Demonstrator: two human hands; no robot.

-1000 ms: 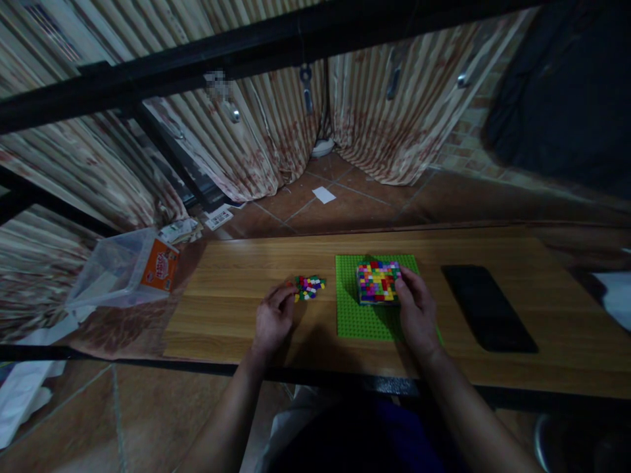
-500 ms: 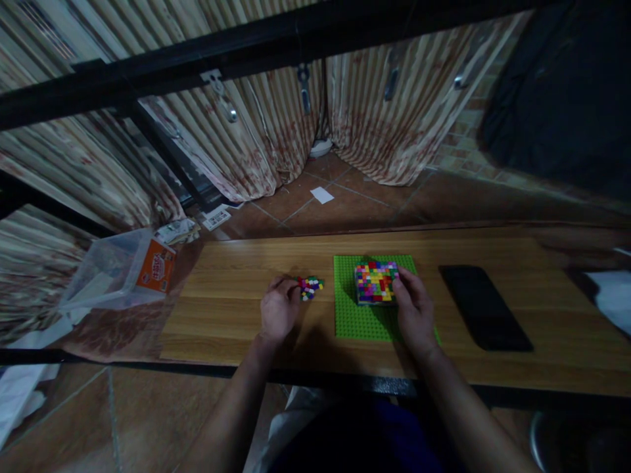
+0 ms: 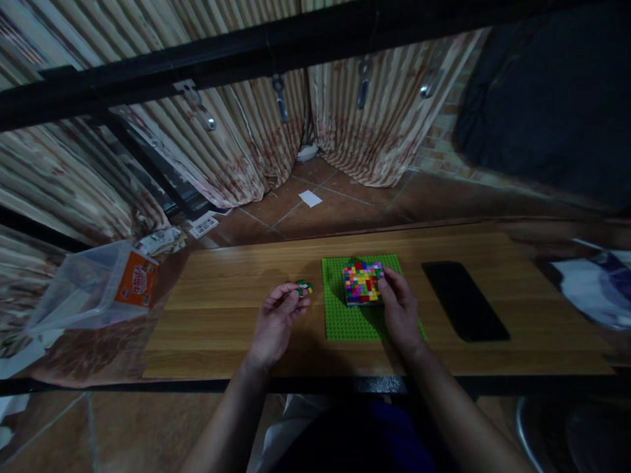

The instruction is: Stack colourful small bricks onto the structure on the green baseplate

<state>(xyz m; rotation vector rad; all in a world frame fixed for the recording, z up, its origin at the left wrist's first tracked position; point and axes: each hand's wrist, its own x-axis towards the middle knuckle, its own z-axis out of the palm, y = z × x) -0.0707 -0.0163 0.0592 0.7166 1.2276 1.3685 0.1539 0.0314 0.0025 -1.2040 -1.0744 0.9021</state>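
Observation:
A green studded baseplate point(image 3: 345, 322) lies on the wooden table point(image 3: 221, 309). On it stands a square block of many-coloured small bricks point(image 3: 362, 284). My right hand point(image 3: 400, 312) rests on the plate with its fingers closed against the block's right side. My left hand point(image 3: 276, 322) is turned palm up just left of the plate, its fingers curled round several small coloured bricks point(image 3: 303, 288) that show at the fingertips.
A black phone point(image 3: 463, 301) lies flat on the table right of the baseplate. A clear plastic tub with an orange label point(image 3: 98, 289) sits off the table's left end. Black metal bars and striped curtains stand behind. White cloth shows at the far right.
The loose pile of small bricks has left the table and now sits in my left hand, which has turned palm up. The view has shifted a little to the right.

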